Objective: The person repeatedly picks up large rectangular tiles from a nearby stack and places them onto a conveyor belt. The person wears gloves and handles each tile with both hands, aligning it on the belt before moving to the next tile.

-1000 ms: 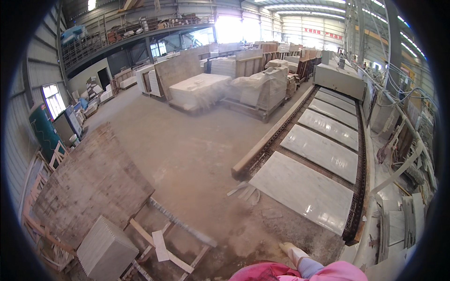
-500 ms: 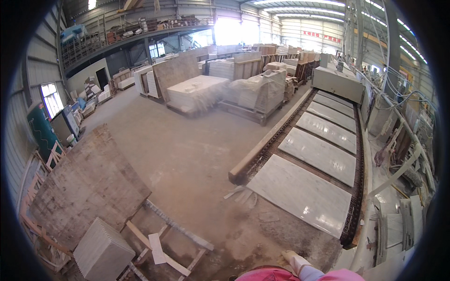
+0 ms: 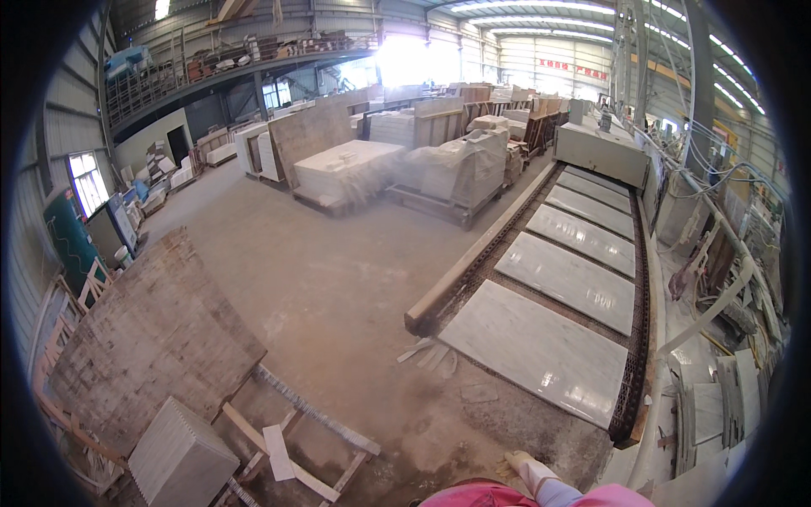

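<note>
My right hand [image 3: 521, 466], in a pale glove, hangs at the lower edge beside the near end of a slab conveyor. Its fingers look loosely stretched and nothing shows in them. A lavender sleeve [image 3: 559, 493] covers the forearm, with pink clothing [image 3: 477, 495] next to it. Nearest to the hand is a polished grey-white stone slab [image 3: 541, 351], lying flat and apart from it. Behind that slab more slabs [image 3: 570, 279] lie in a row on the conveyor [image 3: 422, 313]. My left hand is out of the picture.
A stack of pale square tiles [image 3: 183, 456] sits on a frame [image 3: 351, 469] at lower left, beside a large leaning board [image 3: 156, 338]. Stone offcuts [image 3: 435, 359] lie by the conveyor's corner. Wrapped slab stacks [image 3: 456, 165] stand farther back. Narrow stone pieces [image 3: 726, 397] lean at right.
The whole scene has shifted slightly left in the picture as my head turned a little. My right hand stays in nearly the same place. The slabs show no clear movement along the conveyor.
</note>
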Motion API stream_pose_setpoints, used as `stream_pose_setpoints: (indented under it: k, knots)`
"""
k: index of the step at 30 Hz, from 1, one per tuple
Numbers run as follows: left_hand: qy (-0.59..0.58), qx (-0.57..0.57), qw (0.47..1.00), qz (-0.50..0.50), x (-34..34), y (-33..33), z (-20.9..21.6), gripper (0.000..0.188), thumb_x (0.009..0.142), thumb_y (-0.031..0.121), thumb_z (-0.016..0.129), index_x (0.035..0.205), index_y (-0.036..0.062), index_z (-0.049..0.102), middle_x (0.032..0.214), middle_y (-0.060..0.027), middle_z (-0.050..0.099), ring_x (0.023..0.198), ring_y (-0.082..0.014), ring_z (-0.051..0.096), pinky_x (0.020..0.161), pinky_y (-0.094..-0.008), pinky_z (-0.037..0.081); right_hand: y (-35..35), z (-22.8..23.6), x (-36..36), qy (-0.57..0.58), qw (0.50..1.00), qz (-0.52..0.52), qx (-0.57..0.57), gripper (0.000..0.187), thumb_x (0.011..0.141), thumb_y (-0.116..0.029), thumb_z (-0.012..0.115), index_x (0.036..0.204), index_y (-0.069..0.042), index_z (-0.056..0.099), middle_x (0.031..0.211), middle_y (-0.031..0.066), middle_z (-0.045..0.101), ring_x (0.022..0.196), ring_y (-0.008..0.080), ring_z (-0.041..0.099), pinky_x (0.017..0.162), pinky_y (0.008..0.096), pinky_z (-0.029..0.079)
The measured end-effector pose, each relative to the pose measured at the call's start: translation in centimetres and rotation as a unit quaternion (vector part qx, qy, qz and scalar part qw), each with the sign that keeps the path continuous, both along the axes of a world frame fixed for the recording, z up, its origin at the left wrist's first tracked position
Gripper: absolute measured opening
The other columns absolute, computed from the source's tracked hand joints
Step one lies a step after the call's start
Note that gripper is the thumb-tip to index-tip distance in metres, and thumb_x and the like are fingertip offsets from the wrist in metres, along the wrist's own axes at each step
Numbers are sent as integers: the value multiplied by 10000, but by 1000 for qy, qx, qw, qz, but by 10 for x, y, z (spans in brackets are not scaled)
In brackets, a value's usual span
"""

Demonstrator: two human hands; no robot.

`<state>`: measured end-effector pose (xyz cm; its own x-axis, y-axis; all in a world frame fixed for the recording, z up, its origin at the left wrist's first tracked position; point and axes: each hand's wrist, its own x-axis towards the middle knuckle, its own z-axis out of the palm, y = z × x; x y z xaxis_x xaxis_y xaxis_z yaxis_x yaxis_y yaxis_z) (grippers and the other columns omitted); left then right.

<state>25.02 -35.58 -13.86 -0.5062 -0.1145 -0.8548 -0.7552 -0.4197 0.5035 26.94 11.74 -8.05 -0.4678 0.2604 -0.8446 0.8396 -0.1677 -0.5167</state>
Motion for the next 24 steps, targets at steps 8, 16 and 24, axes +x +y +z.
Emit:
stream_pose_setpoints:
  k: [8, 16, 24]
  knots:
    - [19, -12, 1000, 1, 18, -16, -56, 366, 894, 345, 426, 879, 18, 588, 712, -179, 633, 515, -282, 597, 449, -380, 465, 15, -51, 8, 56, 998, -10, 40, 331, 904, -261, 399, 981, 0, 587, 847, 195, 653, 688, 281, 651, 608, 375, 539]
    - [-46, -141, 987, -69, 15, 2, -23, 381, 905, 370, 414, 921, 30, 585, 738, -158, 650, 598, -276, 629, 538, -403, 483, 21, -20, 11, 19, 995, 42, 94, 393, 856, -308, 464, 1008, 24, 610, 925, 177, 649, 795, 245, 626, 667, 348, 498]
    - [-50, -196, 979, -38, 27, 13, 3, 317, 852, 279, 480, 868, -7, 616, 755, -167, 655, 652, -246, 630, 586, -363, 489, 46, -62, -13, 23, 987, 150, 56, 390, 857, -312, 458, 1012, 10, 615, 912, 156, 646, 763, 231, 615, 652, 345, 494]
